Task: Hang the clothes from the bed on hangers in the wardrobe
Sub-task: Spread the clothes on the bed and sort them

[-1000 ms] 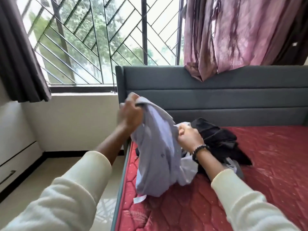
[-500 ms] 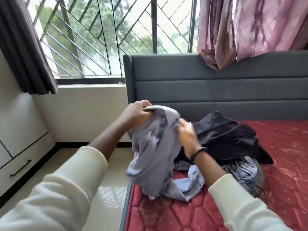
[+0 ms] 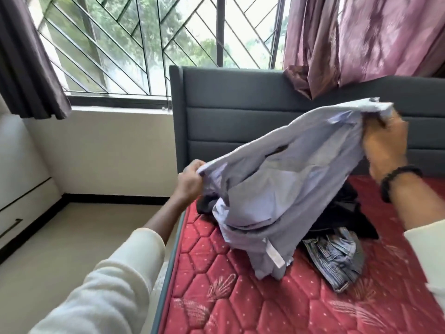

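The left hand pinches one edge of the pale blue shirt low down, while the right hand grips the other end higher up, so the cloth stretches between them above the bed. Best to level both hands, find the shoulders, and shake it flat clear of the dark clothes and jeans below the right hand.

No text, brand, number or sign can be read. The small white fabric tag hanging from the pale lilac cotton shirt shows no legible print.
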A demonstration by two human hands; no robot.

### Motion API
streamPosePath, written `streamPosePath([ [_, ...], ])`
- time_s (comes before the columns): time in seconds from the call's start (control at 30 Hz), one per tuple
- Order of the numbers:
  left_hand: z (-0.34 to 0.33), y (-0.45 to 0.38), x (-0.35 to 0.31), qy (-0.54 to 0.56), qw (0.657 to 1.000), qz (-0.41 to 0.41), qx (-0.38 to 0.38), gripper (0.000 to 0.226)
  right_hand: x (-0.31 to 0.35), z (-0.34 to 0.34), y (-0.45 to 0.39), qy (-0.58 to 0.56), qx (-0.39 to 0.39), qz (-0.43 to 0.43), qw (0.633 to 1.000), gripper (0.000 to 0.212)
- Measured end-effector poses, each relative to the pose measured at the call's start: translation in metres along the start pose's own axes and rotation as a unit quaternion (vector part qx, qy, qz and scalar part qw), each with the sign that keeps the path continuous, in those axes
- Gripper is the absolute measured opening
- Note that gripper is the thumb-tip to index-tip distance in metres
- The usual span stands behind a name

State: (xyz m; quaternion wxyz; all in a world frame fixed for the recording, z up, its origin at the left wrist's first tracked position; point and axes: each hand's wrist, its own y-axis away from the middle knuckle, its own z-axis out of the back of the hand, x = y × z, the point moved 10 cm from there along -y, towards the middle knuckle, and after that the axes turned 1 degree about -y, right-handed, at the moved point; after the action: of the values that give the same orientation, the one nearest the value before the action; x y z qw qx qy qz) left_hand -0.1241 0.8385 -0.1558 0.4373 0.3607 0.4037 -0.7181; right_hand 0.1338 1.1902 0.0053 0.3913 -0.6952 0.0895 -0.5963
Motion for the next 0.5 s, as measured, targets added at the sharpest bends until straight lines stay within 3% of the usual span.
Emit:
streamPosePath([
  [0.07, 0.013, -0.014, -0.031, 0.187, 0.979, 0.055, -0.063, 0.015, -0.010, 0.018, -0.018, 0.080, -0.021, -0.035, 0.996, 0.043],
  [0.13, 0.018, -0.029, -0.070, 0.266, 0.959, 0.061, -0.074, 0.015, -0.031, 0.026, -0.029, 0.176, -0.030, -0.113, 0.978, 0.048],
  [0.17, 0.013, -0.033, -0.088, 0.248, 0.966, 0.048, -0.050, 0.018, -0.040, 0.022, -0.027, 0.216, -0.016, -0.147, 0.965, 0.050],
  [0.23, -0.013, -0.031, -0.112, 0.075, 0.996, 0.007, 0.053, 0.015, -0.044, -0.010, -0.008, 0.235, 0.039, -0.147, 0.960, 0.051],
  [0.3, -0.064, -0.009, -0.110, -0.114, 0.971, -0.028, 0.209, 0.024, -0.048, -0.055, 0.024, 0.221, 0.132, -0.110, 0.960, 0.028],
  [0.37, -0.104, 0.021, -0.089, -0.196, 0.929, -0.021, 0.312, 0.039, -0.055, -0.103, 0.067, 0.215, 0.242, -0.075, 0.943, 0.024],
  [0.43, -0.119, 0.034, -0.087, -0.218, 0.930, -0.077, 0.284, 0.090, -0.056, -0.140, 0.107, 0.221, 0.328, -0.039, 0.918, 0.025],
  [0.5, -0.121, 0.043, -0.101, -0.192, 0.939, -0.155, 0.239, 0.112, -0.052, -0.161, 0.135, 0.205, 0.388, -0.025, 0.898, 0.026],
])
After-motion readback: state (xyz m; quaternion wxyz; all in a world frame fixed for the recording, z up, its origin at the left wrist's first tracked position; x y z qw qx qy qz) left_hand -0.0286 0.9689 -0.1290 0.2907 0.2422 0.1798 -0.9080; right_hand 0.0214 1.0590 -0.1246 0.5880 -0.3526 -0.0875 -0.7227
